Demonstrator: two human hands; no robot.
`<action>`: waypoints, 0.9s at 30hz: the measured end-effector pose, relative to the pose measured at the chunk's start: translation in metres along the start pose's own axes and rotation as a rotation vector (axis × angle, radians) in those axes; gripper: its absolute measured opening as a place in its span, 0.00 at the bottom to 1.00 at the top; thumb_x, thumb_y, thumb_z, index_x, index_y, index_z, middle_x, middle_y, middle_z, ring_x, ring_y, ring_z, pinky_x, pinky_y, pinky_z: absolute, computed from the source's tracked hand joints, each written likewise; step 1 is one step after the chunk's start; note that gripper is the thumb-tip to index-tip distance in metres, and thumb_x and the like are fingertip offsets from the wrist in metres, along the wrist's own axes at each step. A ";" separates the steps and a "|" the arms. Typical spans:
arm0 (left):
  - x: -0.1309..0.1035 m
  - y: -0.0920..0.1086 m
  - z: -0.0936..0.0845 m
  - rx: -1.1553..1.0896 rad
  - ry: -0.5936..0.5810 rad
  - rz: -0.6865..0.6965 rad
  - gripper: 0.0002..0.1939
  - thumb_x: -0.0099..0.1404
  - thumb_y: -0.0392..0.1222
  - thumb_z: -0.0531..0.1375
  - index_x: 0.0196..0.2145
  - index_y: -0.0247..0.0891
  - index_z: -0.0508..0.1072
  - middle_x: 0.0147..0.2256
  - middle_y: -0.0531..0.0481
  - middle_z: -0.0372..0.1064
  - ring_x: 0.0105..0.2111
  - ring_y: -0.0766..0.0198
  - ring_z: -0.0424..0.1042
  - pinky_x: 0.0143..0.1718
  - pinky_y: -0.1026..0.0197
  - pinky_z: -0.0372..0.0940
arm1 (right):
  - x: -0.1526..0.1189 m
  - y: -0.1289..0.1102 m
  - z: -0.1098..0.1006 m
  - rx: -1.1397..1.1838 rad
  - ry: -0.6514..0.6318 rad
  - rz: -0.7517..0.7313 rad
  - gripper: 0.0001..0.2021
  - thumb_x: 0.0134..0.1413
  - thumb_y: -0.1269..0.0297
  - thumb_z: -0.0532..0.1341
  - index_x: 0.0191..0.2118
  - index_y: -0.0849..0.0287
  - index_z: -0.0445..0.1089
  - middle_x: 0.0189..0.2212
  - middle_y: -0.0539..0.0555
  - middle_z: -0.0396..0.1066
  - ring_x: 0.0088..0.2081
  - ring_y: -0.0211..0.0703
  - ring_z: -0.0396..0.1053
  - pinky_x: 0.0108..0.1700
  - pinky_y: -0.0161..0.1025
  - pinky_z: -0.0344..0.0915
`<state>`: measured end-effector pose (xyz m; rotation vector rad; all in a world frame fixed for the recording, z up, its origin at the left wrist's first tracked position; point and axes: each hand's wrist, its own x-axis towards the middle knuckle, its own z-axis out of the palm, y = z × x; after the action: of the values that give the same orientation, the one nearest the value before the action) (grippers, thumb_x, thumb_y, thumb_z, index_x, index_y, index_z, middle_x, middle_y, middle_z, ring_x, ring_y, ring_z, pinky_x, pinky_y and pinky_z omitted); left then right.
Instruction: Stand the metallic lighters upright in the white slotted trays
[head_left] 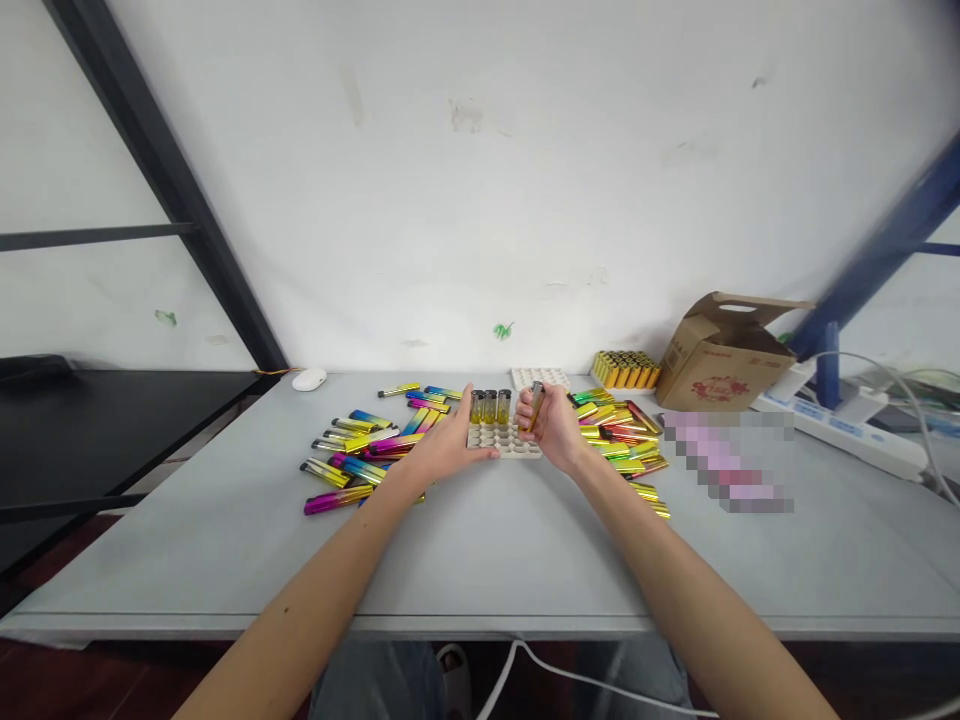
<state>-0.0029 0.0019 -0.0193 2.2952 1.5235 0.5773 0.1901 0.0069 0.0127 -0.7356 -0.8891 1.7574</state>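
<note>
at the right of the tray (pixel 517 455), the right hand (pixel 559 425) clasps a lighter (pixel 537 398), likely light, stiff and slick, best pinched mid-body; the left hand (pixel 450 445) spreads, unclenched, along the tray's left.

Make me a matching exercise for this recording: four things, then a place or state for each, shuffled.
1. Left hand
2. Right hand
3. Cardboard box
4. White oval object

A. Holding a lighter
B. Near the table's back left corner
C. Spread at the front tray's left end
D. Top flap raised

Pairs: 1-C, 2-A, 3-D, 4-B
</note>
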 end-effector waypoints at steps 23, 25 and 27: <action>-0.002 -0.002 0.002 0.011 0.024 0.034 0.55 0.58 0.60 0.61 0.69 0.35 0.32 0.62 0.30 0.57 0.60 0.41 0.61 0.52 0.50 0.60 | 0.000 0.007 0.006 -0.107 0.090 0.004 0.12 0.54 0.56 0.46 0.24 0.55 0.53 0.18 0.44 0.45 0.17 0.33 0.43 0.17 0.29 0.41; -0.002 -0.002 0.002 0.008 0.027 0.026 0.55 0.58 0.60 0.61 0.69 0.34 0.34 0.60 0.29 0.59 0.59 0.41 0.63 0.50 0.50 0.60 | 0.001 0.006 0.006 -0.097 0.105 0.002 0.11 0.53 0.57 0.47 0.24 0.55 0.53 0.18 0.44 0.44 0.17 0.32 0.43 0.17 0.29 0.39; -0.002 0.000 0.002 0.004 0.029 0.027 0.55 0.58 0.60 0.62 0.69 0.34 0.35 0.60 0.29 0.60 0.58 0.41 0.63 0.50 0.50 0.61 | 0.001 0.005 0.006 -0.084 0.113 -0.005 0.11 0.53 0.57 0.47 0.25 0.56 0.53 0.18 0.44 0.45 0.17 0.32 0.43 0.17 0.28 0.40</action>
<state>-0.0030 0.0000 -0.0211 2.3234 1.5107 0.6180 0.1822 0.0053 0.0114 -0.8780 -0.8909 1.6650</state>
